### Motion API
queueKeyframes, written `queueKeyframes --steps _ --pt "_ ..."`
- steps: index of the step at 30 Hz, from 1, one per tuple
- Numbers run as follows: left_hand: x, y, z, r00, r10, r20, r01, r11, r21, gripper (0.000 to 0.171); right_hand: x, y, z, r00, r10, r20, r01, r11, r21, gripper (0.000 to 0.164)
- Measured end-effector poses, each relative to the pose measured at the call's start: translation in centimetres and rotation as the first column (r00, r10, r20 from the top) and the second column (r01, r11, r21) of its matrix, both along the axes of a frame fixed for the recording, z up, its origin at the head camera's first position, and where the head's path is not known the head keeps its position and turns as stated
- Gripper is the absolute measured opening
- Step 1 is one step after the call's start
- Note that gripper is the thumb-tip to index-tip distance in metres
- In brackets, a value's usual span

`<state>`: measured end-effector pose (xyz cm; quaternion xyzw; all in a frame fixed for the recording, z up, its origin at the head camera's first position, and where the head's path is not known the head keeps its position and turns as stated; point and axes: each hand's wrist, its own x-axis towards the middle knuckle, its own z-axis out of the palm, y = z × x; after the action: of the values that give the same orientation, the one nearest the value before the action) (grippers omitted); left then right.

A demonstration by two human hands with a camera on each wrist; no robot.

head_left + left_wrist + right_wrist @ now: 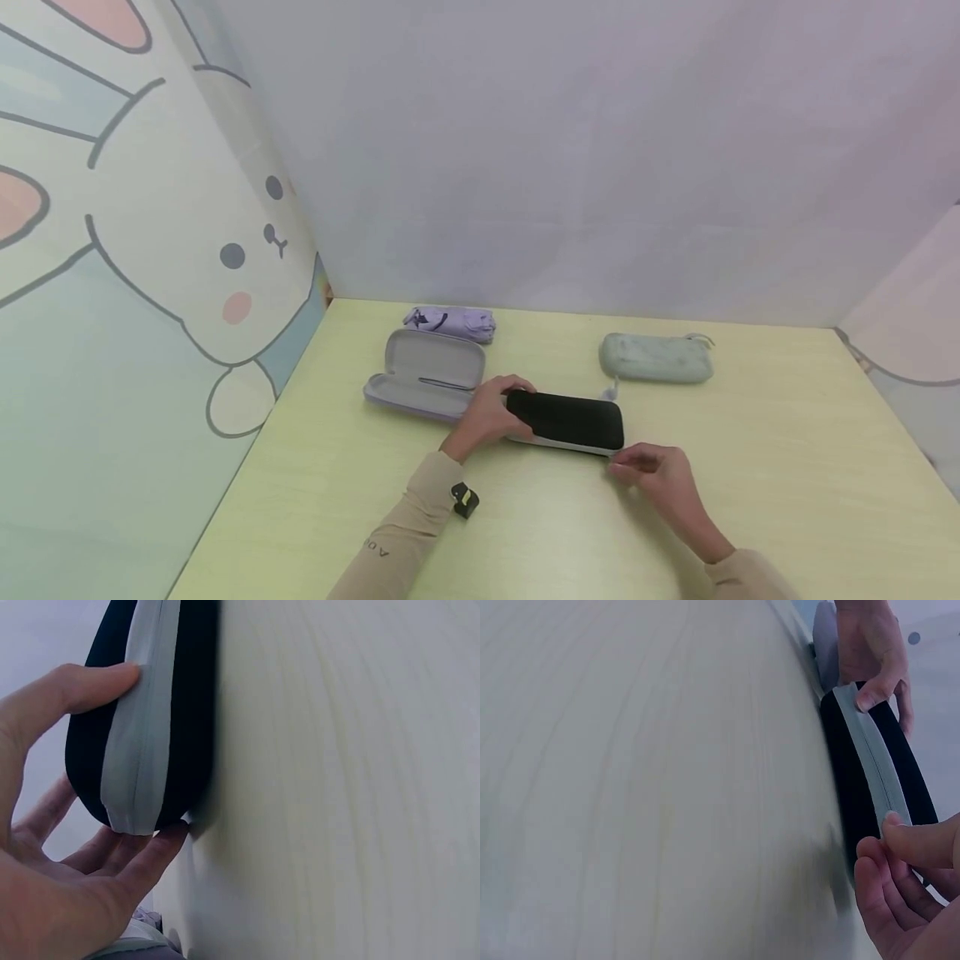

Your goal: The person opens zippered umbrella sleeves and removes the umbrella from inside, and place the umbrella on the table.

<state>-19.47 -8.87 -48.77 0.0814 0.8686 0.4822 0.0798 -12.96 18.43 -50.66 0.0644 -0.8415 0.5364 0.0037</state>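
A black zip case with a pale grey zipper band around its side lies near the table's middle. My left hand grips its left end. In the left wrist view the thumb lies on the zipper band, with the other fingers around the case's rounded end. At the front right corner, my right hand has thumb and fingertips pinched together at the zipper. The zipper pull itself is hidden by those fingers. The case appears closed along the visible band.
Just left of the black case, a hard glasses case lies open with its lid raised. Behind that sits a folded lilac umbrella. A grey-green pouch lies at the back right. A small pale object shows behind the black case.
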Motion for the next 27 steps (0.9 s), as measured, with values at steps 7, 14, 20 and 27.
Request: queueKeyframes --steps 7,14,20,27 --pt "-0.2 -0.1 -0.1 1.0 -0.014 -0.026 0.014 1.0 0.0 0.058 0.4 -1.0 0.3 0.998 -0.056 0.038 0.057 0.998 -0.012 0.007" --pt "-0.3 -0.1 -0.1 0.999 -0.027 -0.029 0.027 1.0 0.013 0.057 0.8 -1.7 0.5 0.992 -0.11 0.067 0.109 0.994 0.015 0.009" --pt "-0.3 0.0 -0.1 0.999 -0.024 -0.025 0.024 1.0 0.011 0.057 1.0 -2.5 0.3 0.991 -0.129 0.042 0.129 0.992 -0.007 0.007" --pt "-0.2 -0.1 -0.2 0.999 -0.025 -0.025 0.025 1.0 0.012 0.057 1.2 -3.5 0.3 0.986 -0.164 0.032 0.164 0.986 0.01 0.007"
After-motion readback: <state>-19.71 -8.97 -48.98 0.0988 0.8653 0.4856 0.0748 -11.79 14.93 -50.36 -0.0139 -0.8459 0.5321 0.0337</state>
